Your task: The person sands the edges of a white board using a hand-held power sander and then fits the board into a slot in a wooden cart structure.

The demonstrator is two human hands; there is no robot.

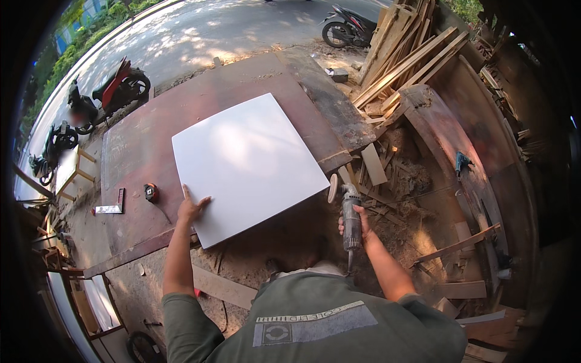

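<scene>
A large white square panel (248, 163) lies on the reddish-brown worktable (139, 157), its near corner reaching past the table's front edge. My left hand (192, 207) rests on the panel's left edge, fingers spread. In my right hand (358, 225) is a grey angle grinder (350, 212), gripped round its body. Its round pale disc (332, 188) stands close beside the panel's right corner; whether they touch I cannot tell. The grinder's cord hangs down toward my body.
Left of the panel lie a tape measure (151, 192) and a try square (112, 207). Wood strips (411, 60) are stacked at the far right, with offcuts (374, 163) below. A blue-green tool (463, 162) sits on a curved board at right. Motorbikes (121, 91) stand by the road.
</scene>
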